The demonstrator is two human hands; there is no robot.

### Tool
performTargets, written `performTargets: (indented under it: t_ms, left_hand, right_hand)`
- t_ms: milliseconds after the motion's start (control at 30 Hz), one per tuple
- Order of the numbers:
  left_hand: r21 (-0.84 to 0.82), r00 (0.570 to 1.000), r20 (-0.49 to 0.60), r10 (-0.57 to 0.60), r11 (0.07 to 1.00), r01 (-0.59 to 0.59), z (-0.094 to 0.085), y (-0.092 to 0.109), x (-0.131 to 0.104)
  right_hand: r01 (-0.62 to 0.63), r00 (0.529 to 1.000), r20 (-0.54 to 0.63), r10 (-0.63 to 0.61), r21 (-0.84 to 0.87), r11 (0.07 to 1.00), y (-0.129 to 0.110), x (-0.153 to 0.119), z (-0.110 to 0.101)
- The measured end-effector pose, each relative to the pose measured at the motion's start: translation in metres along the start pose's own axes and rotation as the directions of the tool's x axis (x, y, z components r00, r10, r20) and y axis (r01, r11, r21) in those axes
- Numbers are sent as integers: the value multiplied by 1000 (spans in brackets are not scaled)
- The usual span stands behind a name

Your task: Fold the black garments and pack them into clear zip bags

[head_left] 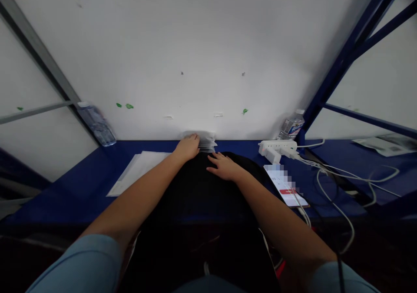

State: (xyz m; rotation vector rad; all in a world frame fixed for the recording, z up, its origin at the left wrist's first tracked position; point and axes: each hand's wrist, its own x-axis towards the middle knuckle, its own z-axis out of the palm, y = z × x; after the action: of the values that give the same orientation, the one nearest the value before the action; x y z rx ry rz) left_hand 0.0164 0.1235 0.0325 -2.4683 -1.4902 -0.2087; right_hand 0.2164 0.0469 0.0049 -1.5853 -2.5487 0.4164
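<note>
A black cloth item (pixel 205 188), which looks like a folded garment, lies on the blue table in front of me. Its near part merges with the dark area below. At its far edge, against the wall, is a small pile of clear and whitish plastic bags (pixel 207 141). My left hand (pixel 188 148) rests on the left side of that pile, fingers stretched forward and thumb apart; its fingertips are partly hard to make out. My right hand (pixel 224 167) lies palm down on the black cloth, fingers spread, just short of the bags, holding nothing.
White paper sheets (pixel 138 171) lie at left. A leaning bottle (pixel 97 123) stands back left, another bottle (pixel 292 125) back right. A white power strip (pixel 276 147), a phone (pixel 286 186) and loose white cables (pixel 345 175) occupy the right. Blue frame bars (pixel 345 62) rise beyond.
</note>
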Motion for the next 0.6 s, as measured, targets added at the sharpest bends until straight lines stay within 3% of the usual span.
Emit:
performTargets:
  t_ms: [267, 600]
  left_hand:
    - [30, 1000, -16, 8, 1000, -8, 16, 2, 16]
    - [51, 998, -59, 12, 999, -9, 15, 5, 22]
  right_hand:
    - [7, 1000, 4, -7, -5, 1000, 2, 2, 1]
    - [6, 1000, 6, -6, 7, 1000, 2, 1, -1]
